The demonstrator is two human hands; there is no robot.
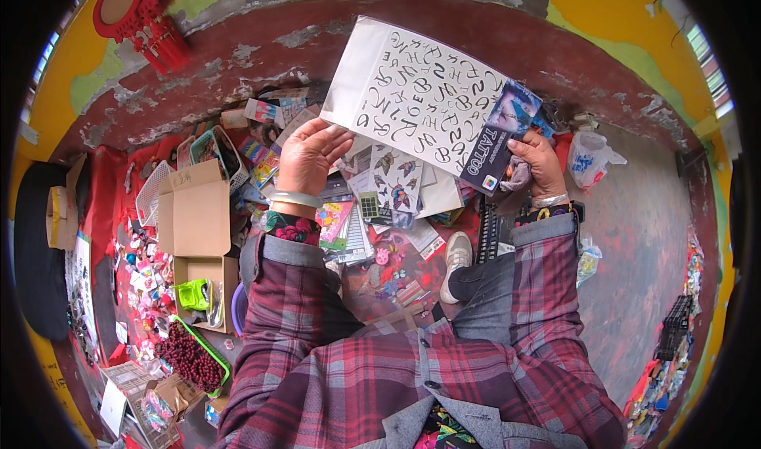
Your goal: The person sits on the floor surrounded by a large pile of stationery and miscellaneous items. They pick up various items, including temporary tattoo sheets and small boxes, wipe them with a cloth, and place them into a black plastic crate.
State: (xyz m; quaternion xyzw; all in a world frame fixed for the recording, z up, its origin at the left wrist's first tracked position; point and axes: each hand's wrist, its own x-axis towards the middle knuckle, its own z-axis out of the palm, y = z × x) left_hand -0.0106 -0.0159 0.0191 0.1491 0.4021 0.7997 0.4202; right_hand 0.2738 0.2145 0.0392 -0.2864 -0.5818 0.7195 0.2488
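A white temporary tattoo sheet (pixel 428 92) with black curly letters and a dark printed end is held up in front of me. My right hand (pixel 537 165) pinches its dark right end, thumb on top. A crumpled greyish thing (pixel 519 173), perhaps cloth, is tucked in the same hand. My left hand (pixel 311 160) is at the sheet's lower left edge, palm showing and fingers stretched out, not wrapped round it. Below the sheet lies another tattoo sheet (pixel 396 179) with coloured butterflies, among a pile of papers and cards.
An open cardboard box (pixel 194 219) stands at left, near a green-rimmed tray (pixel 218 352) of dark red beads and white baskets (pixel 151 191). Small trinkets (pixel 143 278) litter the red cloth. A plastic bag (pixel 590 160) lies at right. A peeling wall (pixel 261 49) curves behind.
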